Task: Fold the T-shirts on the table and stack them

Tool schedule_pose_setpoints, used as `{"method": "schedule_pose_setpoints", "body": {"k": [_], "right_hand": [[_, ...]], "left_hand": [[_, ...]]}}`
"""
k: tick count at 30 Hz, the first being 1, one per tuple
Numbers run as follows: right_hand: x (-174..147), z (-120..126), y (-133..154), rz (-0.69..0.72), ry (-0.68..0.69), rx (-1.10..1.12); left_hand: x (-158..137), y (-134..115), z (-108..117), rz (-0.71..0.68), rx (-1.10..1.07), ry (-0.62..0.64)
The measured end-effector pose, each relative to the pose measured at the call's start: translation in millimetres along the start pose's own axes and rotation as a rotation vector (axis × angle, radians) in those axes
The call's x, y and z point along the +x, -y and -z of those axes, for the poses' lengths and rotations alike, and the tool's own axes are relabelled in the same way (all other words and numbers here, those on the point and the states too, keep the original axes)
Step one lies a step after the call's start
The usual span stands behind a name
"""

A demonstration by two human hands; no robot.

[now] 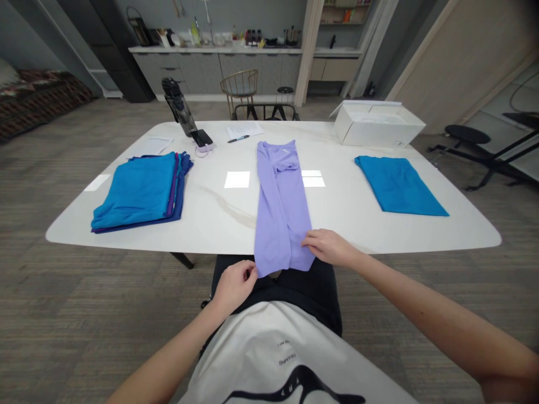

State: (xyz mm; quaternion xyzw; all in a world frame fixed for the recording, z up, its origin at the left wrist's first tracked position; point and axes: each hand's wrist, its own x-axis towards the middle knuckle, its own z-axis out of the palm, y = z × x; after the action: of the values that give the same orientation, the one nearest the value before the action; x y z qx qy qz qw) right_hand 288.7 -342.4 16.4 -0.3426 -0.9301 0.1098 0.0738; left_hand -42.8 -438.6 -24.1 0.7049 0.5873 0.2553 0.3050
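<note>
Left grip (236,285), right grip (329,246) pinching edges of lavender garment (278,205); end overhangs table (214,227) edge.

Grey-fronted kitchen cabinets (196,73) are lining a plain grey wall (252,18); streaked grey-brown flooring (84,297), perhaps carpet, is stretching below.

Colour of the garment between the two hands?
Plain light purple: the garment shows best in the head view, the only one.

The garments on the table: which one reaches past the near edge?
The lavender garment, between the left hand and right hand. The single blue garment at right and the stack at left lie wholly on the table.
</note>
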Motion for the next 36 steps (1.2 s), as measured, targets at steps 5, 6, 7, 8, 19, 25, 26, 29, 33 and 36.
{"method": "schedule_pose_setpoints", "body": {"k": [5,6,7,8,19,25,26,29,33,36], "right_hand": [[-17,10,-24,0.003,0.028,0.040],[-18,12,-27,0.011,0.039,0.063],[-17,14,-28,0.020,0.050,0.087],[-17,15,-29,0.029,0.061,0.111],[-5,12,-35,-0.064,0.075,0.396],[43,26,-68,-0.385,-0.215,0.661],[53,25,-78,-0.460,-0.260,0.681],[77,15,-110,-0.629,-0.298,0.680],[85,4,-131,-0.587,-0.213,0.545],[85,3,-128,-0.490,-0.149,0.492]], "left_hand": [[45,9,43,-0.537,0.251,0.103],[57,11,49,-0.604,0.259,0.165],[68,12,54,-0.648,0.254,0.218],[78,13,58,-0.676,0.243,0.265],[121,-3,61,-0.588,0.107,0.454],[175,-23,59,-0.241,-0.436,0.260],[188,-24,54,-0.156,-0.533,0.200],[220,-21,38,0.109,-0.731,0.124],[241,-18,28,0.271,-0.781,0.172],[246,-18,29,0.324,-0.784,0.170]]}}
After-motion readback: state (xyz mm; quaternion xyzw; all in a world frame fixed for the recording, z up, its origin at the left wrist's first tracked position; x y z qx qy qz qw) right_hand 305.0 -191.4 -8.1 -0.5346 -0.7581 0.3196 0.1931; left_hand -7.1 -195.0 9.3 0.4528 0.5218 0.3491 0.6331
